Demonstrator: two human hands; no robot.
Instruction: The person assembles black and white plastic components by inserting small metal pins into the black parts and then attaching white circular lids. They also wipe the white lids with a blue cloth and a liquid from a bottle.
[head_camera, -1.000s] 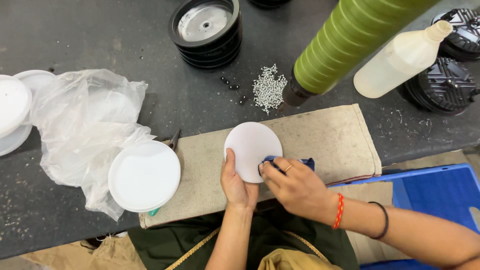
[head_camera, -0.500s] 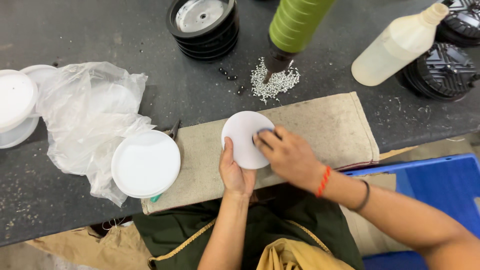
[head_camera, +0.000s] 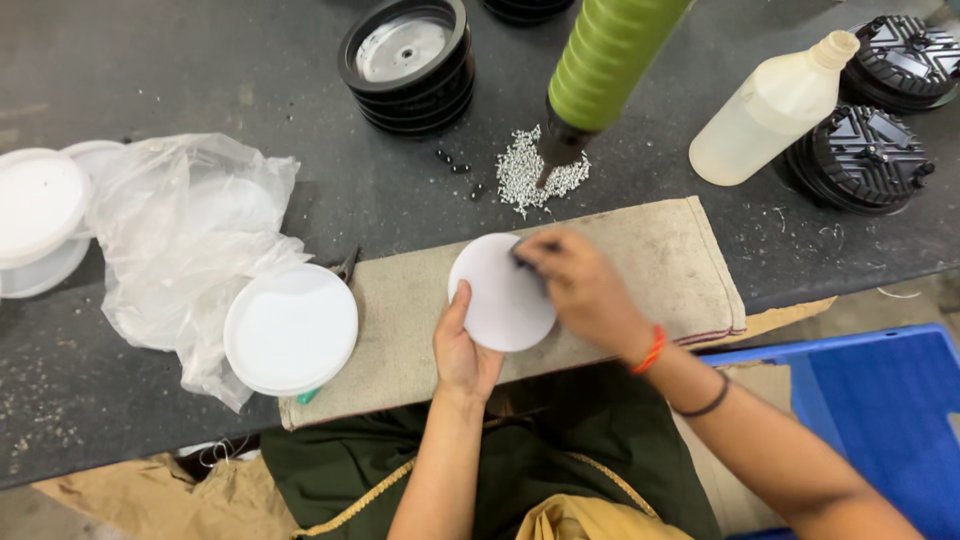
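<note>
A round white disc (head_camera: 495, 300) lies on a beige cloth mat (head_camera: 640, 260) at the table's near edge. My left hand (head_camera: 462, 350) holds the disc's lower left rim, thumb along its edge. Over the disc's upper right part, my right hand (head_camera: 578, 285) presses a small dark blue cloth (head_camera: 522, 262) against its face; most of the cloth is hidden under the fingers. A red band and a black band circle that wrist.
A white lid (head_camera: 290, 328) rests on the mat's left end beside a crumpled clear plastic bag (head_camera: 185, 235). More white lids (head_camera: 40, 205) sit far left. Black wheels (head_camera: 408, 62), small screws (head_camera: 525, 178), a hanging green tool (head_camera: 605, 70), a white bottle (head_camera: 765, 110).
My right hand has slid with the cloth from the disc's lower right up to its upper right. The left hand keeps its hold on the rim.
</note>
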